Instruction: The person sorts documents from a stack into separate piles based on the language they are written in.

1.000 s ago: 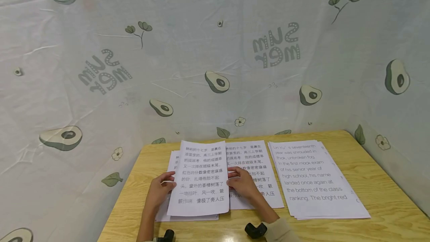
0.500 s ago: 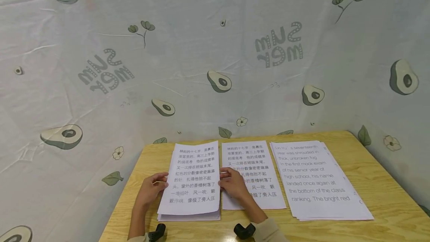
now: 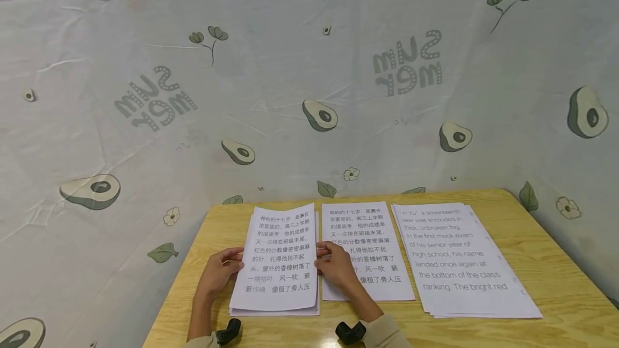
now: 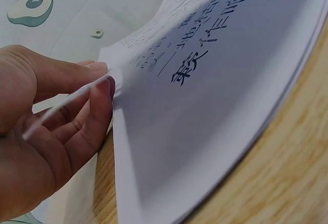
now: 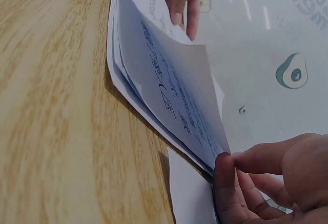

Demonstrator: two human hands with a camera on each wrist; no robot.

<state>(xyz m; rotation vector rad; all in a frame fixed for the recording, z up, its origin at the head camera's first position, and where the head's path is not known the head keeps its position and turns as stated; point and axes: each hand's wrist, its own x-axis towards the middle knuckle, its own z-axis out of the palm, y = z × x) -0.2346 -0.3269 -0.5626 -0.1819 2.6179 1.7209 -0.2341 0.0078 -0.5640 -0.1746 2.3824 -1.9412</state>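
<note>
A sheet of paper point(image 3: 278, 256) printed with Chinese text lies over the left stack, its middle bowed and its long edges raised. My left hand point(image 3: 218, 272) pinches its left edge between thumb and fingers; the left wrist view shows the edge point(image 4: 66, 101) caught between them. On the opposite edge my right hand point(image 3: 335, 266) pinches the same sheet, thumb and fingertips close together in the right wrist view. More sheets point(image 5: 115, 55) show beneath it, slightly offset. Right beside it, a second page of Chinese text point(image 3: 382, 289) lies flat, partly covered by my right hand and forearm.
To the right is a stack of English-text pages point(image 3: 459, 262), its sheets slightly fanned. All the paper rests on a wooden table point(image 3: 546, 246). Behind stands a pale cloth backdrop point(image 3: 271, 69) with avocado prints. Black wrist devices point(image 3: 350, 332) sit near both sleeves.
Both hands have carried the held sheet left, off the middle page and over the left stack. In the last half second it has barely moved, and its front edge lines up closer with the stack.
</note>
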